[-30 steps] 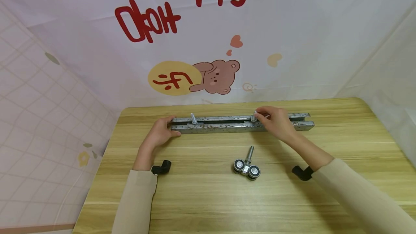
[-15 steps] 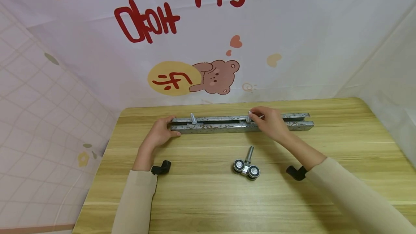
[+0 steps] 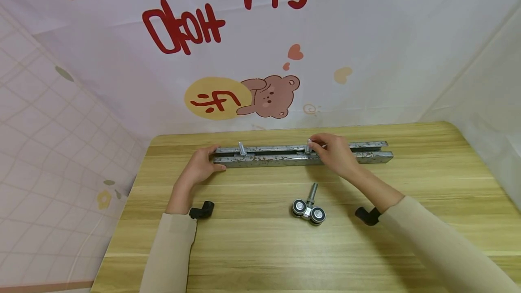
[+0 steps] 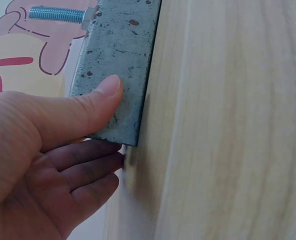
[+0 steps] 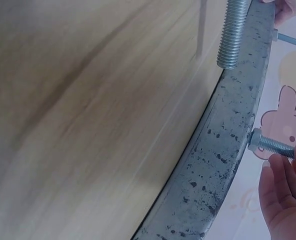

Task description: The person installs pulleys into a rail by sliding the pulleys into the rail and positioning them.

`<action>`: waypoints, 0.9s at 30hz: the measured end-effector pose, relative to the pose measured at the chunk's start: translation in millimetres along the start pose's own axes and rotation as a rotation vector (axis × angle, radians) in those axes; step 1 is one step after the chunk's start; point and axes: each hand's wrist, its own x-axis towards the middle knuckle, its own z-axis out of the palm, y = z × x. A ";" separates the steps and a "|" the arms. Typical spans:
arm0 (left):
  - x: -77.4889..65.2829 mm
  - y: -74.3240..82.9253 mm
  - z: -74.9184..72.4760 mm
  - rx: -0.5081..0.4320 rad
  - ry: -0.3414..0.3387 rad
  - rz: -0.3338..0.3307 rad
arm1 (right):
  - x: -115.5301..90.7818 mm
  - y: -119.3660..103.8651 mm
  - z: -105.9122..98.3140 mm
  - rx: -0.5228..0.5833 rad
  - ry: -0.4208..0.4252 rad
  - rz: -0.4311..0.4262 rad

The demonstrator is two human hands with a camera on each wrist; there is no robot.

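A worn grey metal channel rail (image 3: 272, 161) lies across the far part of the table, its slot facing up. My left hand (image 3: 200, 165) grips the rail's left end, the thumb on the near side wall. Two threaded bolts stand up out of the slot. The left bolt (image 3: 242, 148) is untouched. My right hand (image 3: 338, 153) pinches the top of the right bolt (image 5: 273, 145) between thumb and fingers; a nut shows at its base in the right wrist view. Nearer to me lies a loose roller trolley (image 3: 309, 211) with black-and-silver wheels and a threaded stem.
The wooden table (image 3: 252, 248) meets a printed cloth backdrop (image 3: 366, 35) close behind the rail. A lighter gridded cloth (image 3: 53, 171) hangs on the left side. Black wrist mounts (image 3: 202, 210) sit by both forearms.
My right hand has moved left along the rail with the right bolt, closer to the left bolt. The left hand, rail and loose trolley have stayed in place.
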 end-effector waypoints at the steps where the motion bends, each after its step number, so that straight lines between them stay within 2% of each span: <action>1: 0.0 0.0 0.0 0.001 0.000 0.000 | 0.3 -0.3 0.6 0.002 -0.001 -0.004; 10: 0.6 -1.0 -0.1 -0.002 0.002 -0.005 | 2.2 -2.9 4.7 0.006 0.009 -0.010; 27: 1.2 -2.3 2.0 -0.001 0.010 0.010 | 3.4 -10.5 8.4 0.013 -0.023 -0.024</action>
